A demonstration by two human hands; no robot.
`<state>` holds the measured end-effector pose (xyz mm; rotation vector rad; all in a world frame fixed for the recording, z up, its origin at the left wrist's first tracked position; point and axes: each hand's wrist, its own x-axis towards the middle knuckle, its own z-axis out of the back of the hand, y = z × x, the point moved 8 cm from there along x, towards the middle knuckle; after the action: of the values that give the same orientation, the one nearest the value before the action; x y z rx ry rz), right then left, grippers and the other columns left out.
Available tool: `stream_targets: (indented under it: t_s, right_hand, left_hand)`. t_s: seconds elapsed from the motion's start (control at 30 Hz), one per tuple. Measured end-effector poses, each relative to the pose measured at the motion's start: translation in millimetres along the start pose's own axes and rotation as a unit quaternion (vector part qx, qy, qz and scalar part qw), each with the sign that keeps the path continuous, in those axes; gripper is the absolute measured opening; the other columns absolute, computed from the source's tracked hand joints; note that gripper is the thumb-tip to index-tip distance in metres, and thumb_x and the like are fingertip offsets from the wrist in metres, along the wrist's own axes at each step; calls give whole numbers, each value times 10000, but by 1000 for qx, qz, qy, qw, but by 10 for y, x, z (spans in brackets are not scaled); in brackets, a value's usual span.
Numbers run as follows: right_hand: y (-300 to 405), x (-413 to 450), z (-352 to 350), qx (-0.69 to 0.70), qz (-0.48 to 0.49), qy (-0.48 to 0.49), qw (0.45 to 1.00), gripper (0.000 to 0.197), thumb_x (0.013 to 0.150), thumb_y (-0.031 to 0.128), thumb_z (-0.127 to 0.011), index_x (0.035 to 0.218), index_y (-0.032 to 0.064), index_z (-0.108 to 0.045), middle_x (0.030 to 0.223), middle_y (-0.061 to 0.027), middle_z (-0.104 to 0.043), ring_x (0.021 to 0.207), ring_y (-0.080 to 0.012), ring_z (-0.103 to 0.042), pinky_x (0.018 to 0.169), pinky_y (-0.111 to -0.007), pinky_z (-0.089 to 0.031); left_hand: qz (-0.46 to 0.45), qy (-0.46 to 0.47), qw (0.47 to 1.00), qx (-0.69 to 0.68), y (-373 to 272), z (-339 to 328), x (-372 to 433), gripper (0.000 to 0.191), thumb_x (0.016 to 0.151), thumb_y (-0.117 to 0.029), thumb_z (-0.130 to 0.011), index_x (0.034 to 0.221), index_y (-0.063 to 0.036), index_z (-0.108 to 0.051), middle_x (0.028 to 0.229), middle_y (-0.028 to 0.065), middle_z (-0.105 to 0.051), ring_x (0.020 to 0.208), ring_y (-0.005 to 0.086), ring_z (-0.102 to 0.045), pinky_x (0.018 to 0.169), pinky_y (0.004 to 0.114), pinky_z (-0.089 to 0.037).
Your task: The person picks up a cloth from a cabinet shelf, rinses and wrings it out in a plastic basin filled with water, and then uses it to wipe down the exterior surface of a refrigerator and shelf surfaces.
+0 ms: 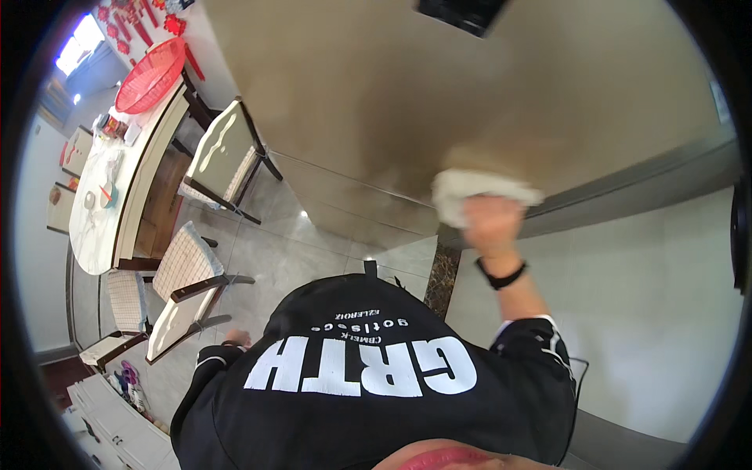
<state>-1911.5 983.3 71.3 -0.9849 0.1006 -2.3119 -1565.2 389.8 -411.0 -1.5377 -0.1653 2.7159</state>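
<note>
My right hand (495, 223), with a black band at the wrist, presses a white cloth (470, 185) against a large smooth beige-brown panel (352, 76), near its lower right edge beside a grey frame strip (623, 182). The hand and cloth are slightly blurred. My left hand (237, 338) hangs low at my left side, partly behind the black sleeve; its fingers are too small and hidden to read. A dark device (464, 14) is fixed on or near the panel at the top of the view.
At the left stands a marble-topped dining table (88, 235) with a red plastic basket (150, 76), a jar (111, 126) and a cup (108, 195). Chairs (220, 153) stand around it on grey floor tiles. A white cabinet (120, 426) is at the lower left; a pale wall (617, 305) is at the right.
</note>
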Motion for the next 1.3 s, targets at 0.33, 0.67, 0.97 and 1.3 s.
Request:
stream_targets:
  t_s: [0.33, 0.67, 0.97, 1.3]
  right_hand:
    - [100, 1707, 1020, -47, -162, -434, 885, 563, 825, 257, -878, 1260, -13, -642, 1116, -168, -709, 995, -341, -698, 866, -447, -560]
    - [1758, 1862, -516, -1, 136, -43, 990, 311, 879, 162, -614, 1178, 157, -696, 822, 24, -604, 772, -165, -608, 661, -358, -432]
    - [1056, 4309, 2417, -137, -80, -418, 895, 260, 856, 280, -702, 1047, 111, -751, 958, -89, -725, 927, -300, -690, 805, -471, -489]
    - [1972, 1750, -659, -14, 80, -40, 996, 277, 879, 222, -631, 1147, 179, -685, 1013, 24, -658, 959, -174, -628, 758, -371, -467]
  left_hand:
    - [212, -39, 758, -615, 736, 133, 173, 337, 972, -228, -491, 1188, -46, -674, 938, 135, -759, 748, 273, -724, 624, 430, -575]
    - [-1, -214, 732, -647, -24, 2231, 310, 276, 996, -263, -597, 1150, -66, -715, 900, 62, -749, 691, 171, -694, 548, 332, -539]
    - [-238, -521, 683, -452, -731, 5754, -1067, 438, 1049, -415, -599, 1199, -17, -701, 1046, 135, -744, 990, 228, -697, 835, 358, -544]
    - [-377, -445, 592, -556, -1548, 6512, -1200, 571, 1105, -555, -431, 1261, -57, -662, 1180, 50, -695, 1051, 172, -645, 878, 371, -516]
